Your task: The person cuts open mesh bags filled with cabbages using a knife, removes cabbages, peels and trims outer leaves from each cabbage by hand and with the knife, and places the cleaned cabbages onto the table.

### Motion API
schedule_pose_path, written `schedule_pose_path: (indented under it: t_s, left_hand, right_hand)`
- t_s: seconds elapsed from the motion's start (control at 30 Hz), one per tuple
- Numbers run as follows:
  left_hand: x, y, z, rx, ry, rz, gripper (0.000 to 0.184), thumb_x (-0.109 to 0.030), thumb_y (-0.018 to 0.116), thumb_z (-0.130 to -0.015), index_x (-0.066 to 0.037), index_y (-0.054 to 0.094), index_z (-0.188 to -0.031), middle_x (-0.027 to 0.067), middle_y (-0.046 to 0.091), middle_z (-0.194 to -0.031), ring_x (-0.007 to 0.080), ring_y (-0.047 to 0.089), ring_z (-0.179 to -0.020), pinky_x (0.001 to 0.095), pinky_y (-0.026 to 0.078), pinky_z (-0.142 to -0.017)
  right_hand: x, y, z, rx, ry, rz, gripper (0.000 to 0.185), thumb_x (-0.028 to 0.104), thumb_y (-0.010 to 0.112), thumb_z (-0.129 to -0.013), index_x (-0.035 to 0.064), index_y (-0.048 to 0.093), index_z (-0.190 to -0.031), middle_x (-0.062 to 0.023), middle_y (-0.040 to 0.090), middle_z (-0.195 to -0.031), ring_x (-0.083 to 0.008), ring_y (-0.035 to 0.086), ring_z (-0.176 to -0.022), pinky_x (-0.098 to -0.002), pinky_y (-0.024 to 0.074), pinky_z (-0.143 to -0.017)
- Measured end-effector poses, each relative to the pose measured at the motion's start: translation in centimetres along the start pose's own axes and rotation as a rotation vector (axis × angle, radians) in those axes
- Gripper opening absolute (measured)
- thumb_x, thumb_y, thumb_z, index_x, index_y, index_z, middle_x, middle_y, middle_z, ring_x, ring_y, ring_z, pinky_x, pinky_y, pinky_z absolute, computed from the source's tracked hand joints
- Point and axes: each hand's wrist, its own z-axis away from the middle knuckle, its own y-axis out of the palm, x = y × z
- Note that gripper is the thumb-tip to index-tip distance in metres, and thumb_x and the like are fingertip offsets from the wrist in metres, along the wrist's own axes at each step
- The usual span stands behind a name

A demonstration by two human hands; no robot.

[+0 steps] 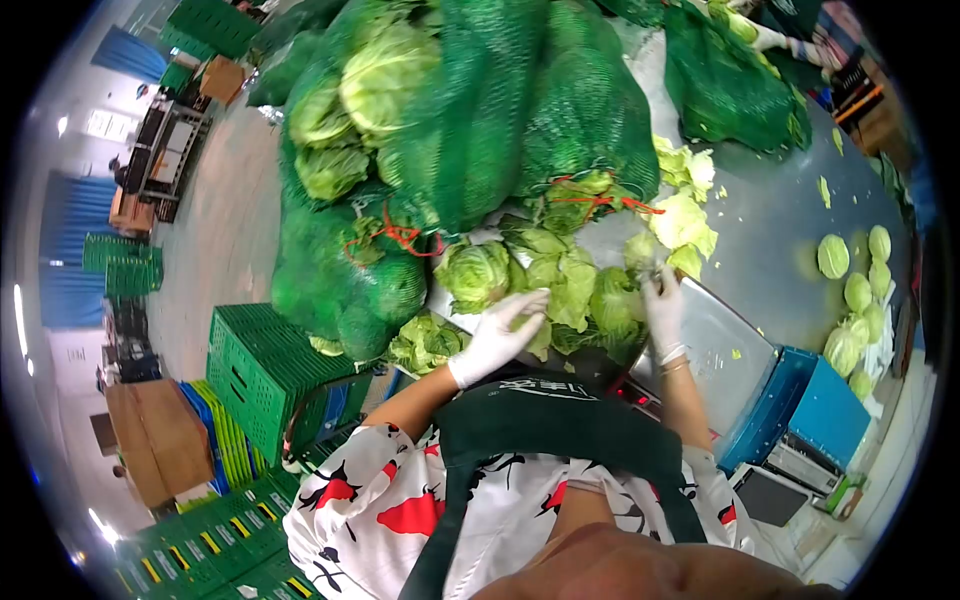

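Observation:
My left hand (508, 335), in a white glove, is over the loose cabbage leaves (570, 285) in front of me. Its fingers are slightly bent and apart, close to a head of cabbage (474, 274) on its left. My right hand (663, 308), also gloved, has its fingers bent together at a pale green leaf (640, 250); what lies between the fingertips is too small to make out. A greener cabbage (615, 302) sits between both hands. Outer leaves (683, 222) are spread just beyond my right hand.
Green mesh sacks of cabbages (465, 120) tower ahead, tied with red string (400, 235). A metal scale (715, 345) and a blue bin (790, 400) are at right. Trimmed cabbages (832, 257) lie on the far right of the metal table. A green crate (265, 375) stands left; another person's gloved hand (768, 38) is upper right.

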Motion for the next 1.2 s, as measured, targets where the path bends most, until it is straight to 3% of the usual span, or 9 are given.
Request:
schedule_pose_path:
  t_s: [0.17, 0.2, 0.3, 0.43, 0.63, 0.8, 0.97, 1.1, 1.2]
  left_hand:
    - [4.4, -7.2, 6.0, -0.442, -0.275, 0.109, 0.034, -0.006, 0.063, -0.094, 0.000, 0.061, -0.127, 0.0067, 0.070, -0.106, 0.0098, 0.065, -0.093, 0.0262, 0.052, -0.088]
    - [7.2, -7.6, 7.1, -0.502, -0.287, 0.274, 0.034, -0.006, 0.063, -0.094, 0.001, 0.061, -0.126, 0.0062, 0.069, -0.106, 0.0079, 0.063, -0.092, 0.0253, 0.052, -0.087]
    - [11.6, -7.9, 9.1, -0.502, -0.350, -0.061, 0.043, -0.010, 0.069, -0.088, 0.001, 0.058, -0.129, 0.0137, 0.065, -0.116, 0.0196, 0.066, -0.101, 0.0310, 0.053, -0.089]
    - [6.4, -10.1, 4.5, -0.002, 0.098, -0.874, 0.098, -0.025, 0.084, -0.069, -0.003, 0.033, -0.150, 0.0212, 0.034, -0.154, 0.0382, 0.033, -0.142, 0.0466, 0.028, -0.117]
    - [10.2, -11.2, -1.8, 0.297, -0.298, -0.669, 0.135, -0.054, 0.089, -0.056, 0.001, 0.016, -0.154, 0.0264, 0.030, -0.153, 0.0443, 0.034, -0.140, 0.0480, 0.033, -0.115]
    - [11.5, -8.0, -4.2, 0.239, -0.428, -0.669, 0.129, -0.062, 0.086, -0.056, 0.007, 0.024, -0.146, 0.0302, 0.038, -0.145, 0.0460, 0.043, -0.132, 0.0429, 0.041, -0.109]
    - [11.4, -5.8, -4.1, 0.237, -0.499, -0.310, 0.127, -0.052, 0.090, -0.056, 0.010, 0.023, -0.144, 0.0337, 0.042, -0.141, 0.0364, 0.048, -0.132, 0.0392, 0.041, -0.109]
    - [14.1, -5.6, -3.6, 0.146, -0.220, -0.274, 0.125, -0.045, 0.093, -0.054, 0.014, 0.026, -0.142, 0.0366, 0.047, -0.135, 0.0415, 0.049, -0.130, 0.0400, 0.042, -0.109]
    - [13.4, -6.1, -3.9, 0.215, -0.280, -0.313, 0.124, -0.044, 0.093, -0.054, 0.014, 0.027, -0.142, 0.0351, 0.045, -0.138, 0.0410, 0.047, -0.131, 0.0392, 0.039, -0.111]
  right_hand:
    - [3.8, 6.9, 5.6, 0.218, -0.040, 0.045, 0.027, 0.015, 0.067, -0.089, 0.0042, 0.067, -0.114, -0.0079, 0.061, -0.071, -0.0119, 0.055, -0.062, -0.0284, 0.0472, -0.060]
    - [4.0, 8.1, 6.4, 0.260, -0.047, 0.017, 0.029, 0.012, 0.065, -0.092, 0.0039, 0.067, -0.119, 0.0011, 0.056, -0.070, -0.0058, 0.046, -0.058, -0.0242, 0.0422, -0.055]
    - [4.7, 10.9, 7.9, 0.352, -0.055, -0.001, 0.030, 0.017, 0.065, -0.092, 0.0031, 0.066, -0.118, -0.0105, 0.067, -0.074, -0.0163, 0.060, -0.060, -0.0294, 0.0489, -0.059]
    - [6.4, 13.3, 8.6, 0.471, 0.087, 0.075, 0.029, 0.020, 0.063, -0.094, 0.0024, 0.065, -0.117, -0.0104, 0.068, -0.072, -0.0181, 0.061, -0.058, -0.0309, 0.0485, -0.057]
    - [5.4, 15.2, 8.7, 0.432, 0.212, 0.097, 0.025, 0.022, 0.062, -0.093, 0.0020, 0.066, -0.107, -0.0085, 0.067, -0.068, -0.0159, 0.060, -0.050, -0.0319, 0.0475, -0.051]
    - [4.1, 15.4, 10.4, 0.264, 0.003, 0.327, 0.025, 0.027, 0.060, -0.093, 0.0037, 0.064, -0.100, -0.0226, 0.068, -0.077, -0.0433, 0.066, -0.078, -0.0502, 0.0520, -0.073]
    - [3.3, 15.9, 10.4, 0.241, 0.069, 0.558, 0.027, 0.030, 0.058, -0.093, 0.0038, 0.060, -0.094, -0.0241, 0.067, -0.078, -0.0437, 0.066, -0.077, -0.0523, 0.0517, -0.074]
    - [2.6, 15.8, 9.2, 0.257, 0.046, 0.607, 0.029, 0.031, 0.059, -0.093, 0.0019, 0.059, -0.096, -0.0240, 0.068, -0.076, -0.0432, 0.067, -0.076, -0.0523, 0.0524, -0.072]
    - [2.3, 16.3, 8.8, 0.308, -0.004, 0.641, 0.029, 0.030, 0.060, -0.094, 0.0007, 0.056, -0.097, -0.0242, 0.067, -0.076, -0.0447, 0.065, -0.073, -0.0536, 0.0514, -0.070]
